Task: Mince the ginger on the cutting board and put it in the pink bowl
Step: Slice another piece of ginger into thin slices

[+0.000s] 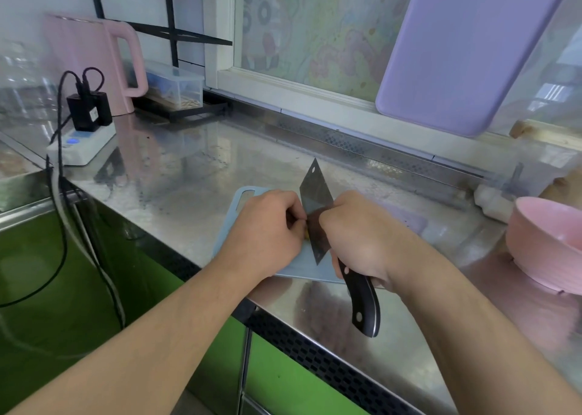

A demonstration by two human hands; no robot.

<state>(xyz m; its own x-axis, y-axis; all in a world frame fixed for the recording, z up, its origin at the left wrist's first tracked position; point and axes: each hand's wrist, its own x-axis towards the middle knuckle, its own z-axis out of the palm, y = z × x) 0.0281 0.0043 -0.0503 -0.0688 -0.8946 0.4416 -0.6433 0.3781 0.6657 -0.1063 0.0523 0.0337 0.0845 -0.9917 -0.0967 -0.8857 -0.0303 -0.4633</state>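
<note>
A pale blue cutting board [245, 196] lies on the steel counter, mostly covered by my hands. My right hand [356, 235] grips the black handle of a cleaver [315, 191], whose blade stands edge down on the board. My left hand [267, 229] presses curled fingers against the blade's left face, pinning the ginger [305, 234]; only a small yellow sliver of it shows. The pink bowl [548, 241] stands at the far right of the counter, apart from the board.
A steel counter [189, 169] runs along a window. At the back left are a pink kettle [94, 59], a white power strip [83, 145] with black plugs and cables, and a clear box [176, 87]. A lilac board [466, 52] leans on the window.
</note>
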